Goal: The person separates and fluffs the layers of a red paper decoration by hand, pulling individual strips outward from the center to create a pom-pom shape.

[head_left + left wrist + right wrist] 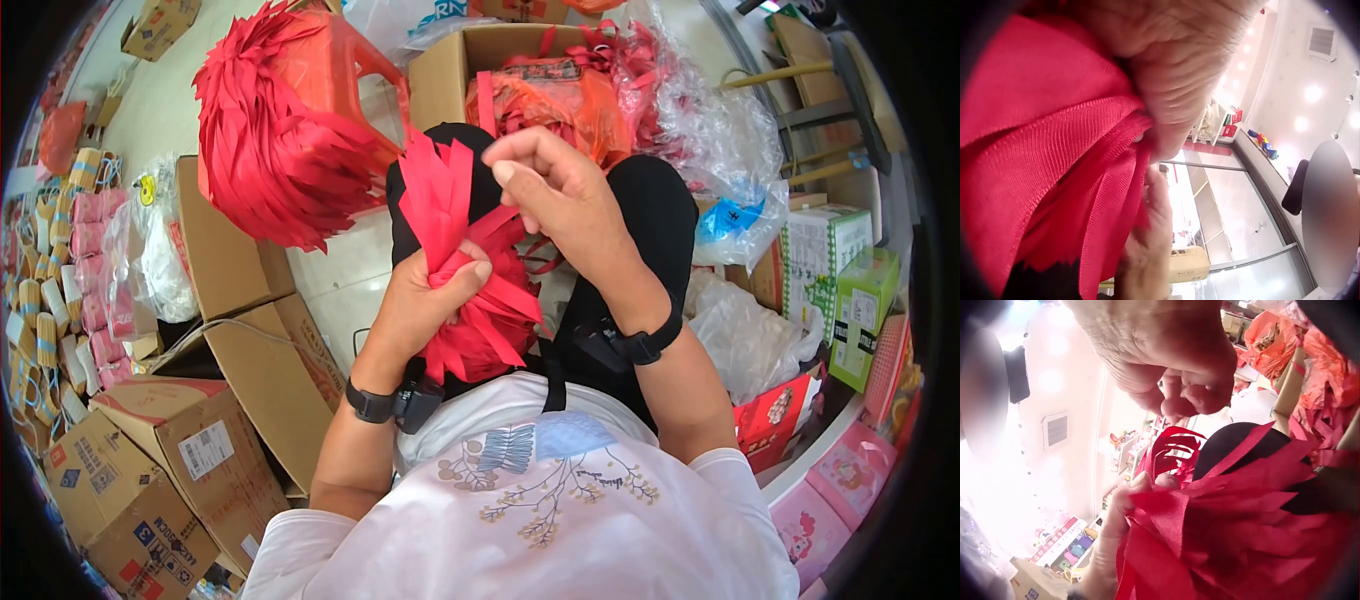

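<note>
My left hand [430, 300] grips a bunch of red ribbon strips [437, 195] over the lap, with the thumb laid across them. Several strips stick up past the fingers, and others fan down over the lap; their cut ends are pointed. Ribbed ribbon [1054, 156] fills much of the left wrist view beside the palm. Raised just above and to the right of the bunch is my right hand [560, 195]. Its fingers are curled, with the thumb near the index fingertip, and no ribbon shows between them. In the right wrist view, those curled fingers [1188, 394] hang over the ribbon ends.
A red plastic stool [335, 85] draped with a thick pile of red ribbon strips [275, 150] stands ahead on the left. Beyond the knees, a cardboard box [437, 85] holds red bags and ribbon. Cartons [215, 455] crowd the left; clear plastic wrap [730, 130] lies at the right.
</note>
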Demonstrator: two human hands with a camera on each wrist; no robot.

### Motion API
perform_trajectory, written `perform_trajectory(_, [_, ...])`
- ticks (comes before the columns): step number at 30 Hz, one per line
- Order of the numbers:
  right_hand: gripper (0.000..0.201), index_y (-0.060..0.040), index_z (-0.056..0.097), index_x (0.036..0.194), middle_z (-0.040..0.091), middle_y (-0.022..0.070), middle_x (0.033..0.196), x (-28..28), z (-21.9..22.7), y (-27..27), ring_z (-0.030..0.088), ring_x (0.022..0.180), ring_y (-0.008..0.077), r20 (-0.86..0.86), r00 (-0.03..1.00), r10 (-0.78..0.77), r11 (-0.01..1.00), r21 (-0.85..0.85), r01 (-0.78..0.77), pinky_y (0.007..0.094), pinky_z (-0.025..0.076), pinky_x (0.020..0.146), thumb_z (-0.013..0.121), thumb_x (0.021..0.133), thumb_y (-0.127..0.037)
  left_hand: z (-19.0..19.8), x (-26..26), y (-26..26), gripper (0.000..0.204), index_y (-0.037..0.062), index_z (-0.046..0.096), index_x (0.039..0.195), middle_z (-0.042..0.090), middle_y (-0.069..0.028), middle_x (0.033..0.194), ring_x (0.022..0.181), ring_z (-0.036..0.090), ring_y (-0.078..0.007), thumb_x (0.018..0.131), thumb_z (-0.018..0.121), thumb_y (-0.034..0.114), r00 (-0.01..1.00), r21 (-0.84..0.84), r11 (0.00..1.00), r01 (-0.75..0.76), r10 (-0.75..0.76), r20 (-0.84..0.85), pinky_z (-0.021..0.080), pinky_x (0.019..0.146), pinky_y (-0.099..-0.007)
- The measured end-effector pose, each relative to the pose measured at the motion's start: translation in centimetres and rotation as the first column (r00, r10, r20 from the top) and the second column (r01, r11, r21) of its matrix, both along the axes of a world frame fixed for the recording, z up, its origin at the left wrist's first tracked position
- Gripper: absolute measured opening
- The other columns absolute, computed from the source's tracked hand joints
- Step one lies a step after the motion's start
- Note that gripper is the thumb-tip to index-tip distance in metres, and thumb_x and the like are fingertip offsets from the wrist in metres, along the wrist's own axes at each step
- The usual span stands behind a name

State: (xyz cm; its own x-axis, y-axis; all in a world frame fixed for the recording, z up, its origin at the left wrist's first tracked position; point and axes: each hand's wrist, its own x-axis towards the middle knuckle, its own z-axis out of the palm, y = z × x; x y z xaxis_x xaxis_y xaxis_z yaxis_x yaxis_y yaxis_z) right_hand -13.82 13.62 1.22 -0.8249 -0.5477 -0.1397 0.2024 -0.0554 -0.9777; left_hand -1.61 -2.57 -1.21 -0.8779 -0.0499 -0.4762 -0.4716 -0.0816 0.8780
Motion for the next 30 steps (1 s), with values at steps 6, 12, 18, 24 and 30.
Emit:
perform_trajectory(6, [0.02,-0.0035,0.064,0.105,0.057,-0.0063,0.079,-0.2,-0.6,-2.1,0.049,0.069,0.0017,0.014,0.99,0.142,0.99,0.0,-0.142,0.0197,0.04,0.06,0.067,0.095,-0.02,0.1,-0.1,0.0,0.018,0.0081,0.066,0.102,0.057,0.0074,0.072,0.055,0.048,-0.0014,0.094,0.068,0.024,0.999,-0.03,0.999,0.034,-0.034,-0.002,0.04,0.051,-0.0188])
perform_trajectory(12, [0.013,-0.0058,0.061,0.099,0.061,-0.0015,0.085,0.3,-1.0,0.7,0.055,0.067,0.0044,0.2,0.964,0.177,0.983,-0.086,-0.163,0.02,0.044,0.058,0.06,0.099,-0.019,0.3,-0.1,-0.4,0.017,0.0082,0.066,0.1,0.054,0.0073,0.07,0.057,0.048,-0.0024,0.095,0.068,0.025,0.999,0.071,0.997,-0.027,0.025,0.021,0.041,0.051,-0.0202])
perform_trajectory(18, [0.016,-0.0038,0.063,0.102,0.062,0.0012,0.083,2.8,-4.7,3.7,0.057,0.071,0.0065,0.269,0.939,0.212,0.976,-0.108,-0.19,0.0219,0.047,0.065,0.061,0.099,-0.02,0.1,0.0,-0.8,0.021,0.0071,0.066,0.105,0.056,0.0059,0.071,0.056,0.049,-0.0028,0.095,0.068,0.026,1.0,0.136,0.991,0.006,-0.002,-0.025,0.041,0.051,-0.0198])
perform_trajectory(24, [0.023,-0.0052,0.063,0.102,0.061,-0.0017,0.091,2.9,-4.9,3.7,0.057,0.078,0.0059,0.158,0.925,0.345,0.93,0.074,-0.36,0.0223,0.047,0.069,0.06,0.1,-0.028,-0.1,0.1,-0.5,0.018,0.0069,0.066,0.104,0.057,0.0062,0.072,0.055,0.05,-0.0017,0.095,0.067,0.023,1.0,0.059,0.998,0.001,0.0,-0.014,0.042,0.051,-0.0189])
perform_trajectory(30, [0.042,-0.004,0.065,0.099,0.061,0.0015,0.085,-1.1,-3.2,1.0,0.057,0.068,0.0062,0.339,0.934,0.112,0.991,-0.107,-0.079,0.0204,0.044,0.055,0.058,0.099,-0.046,0.1,0.0,0.3,0.013,0.0084,0.067,0.102,0.056,0.0079,0.072,0.057,0.047,-0.0007,0.094,0.067,0.019,0.997,-0.088,0.994,0.063,-0.067,-0.037,0.041,0.052,-0.0188])
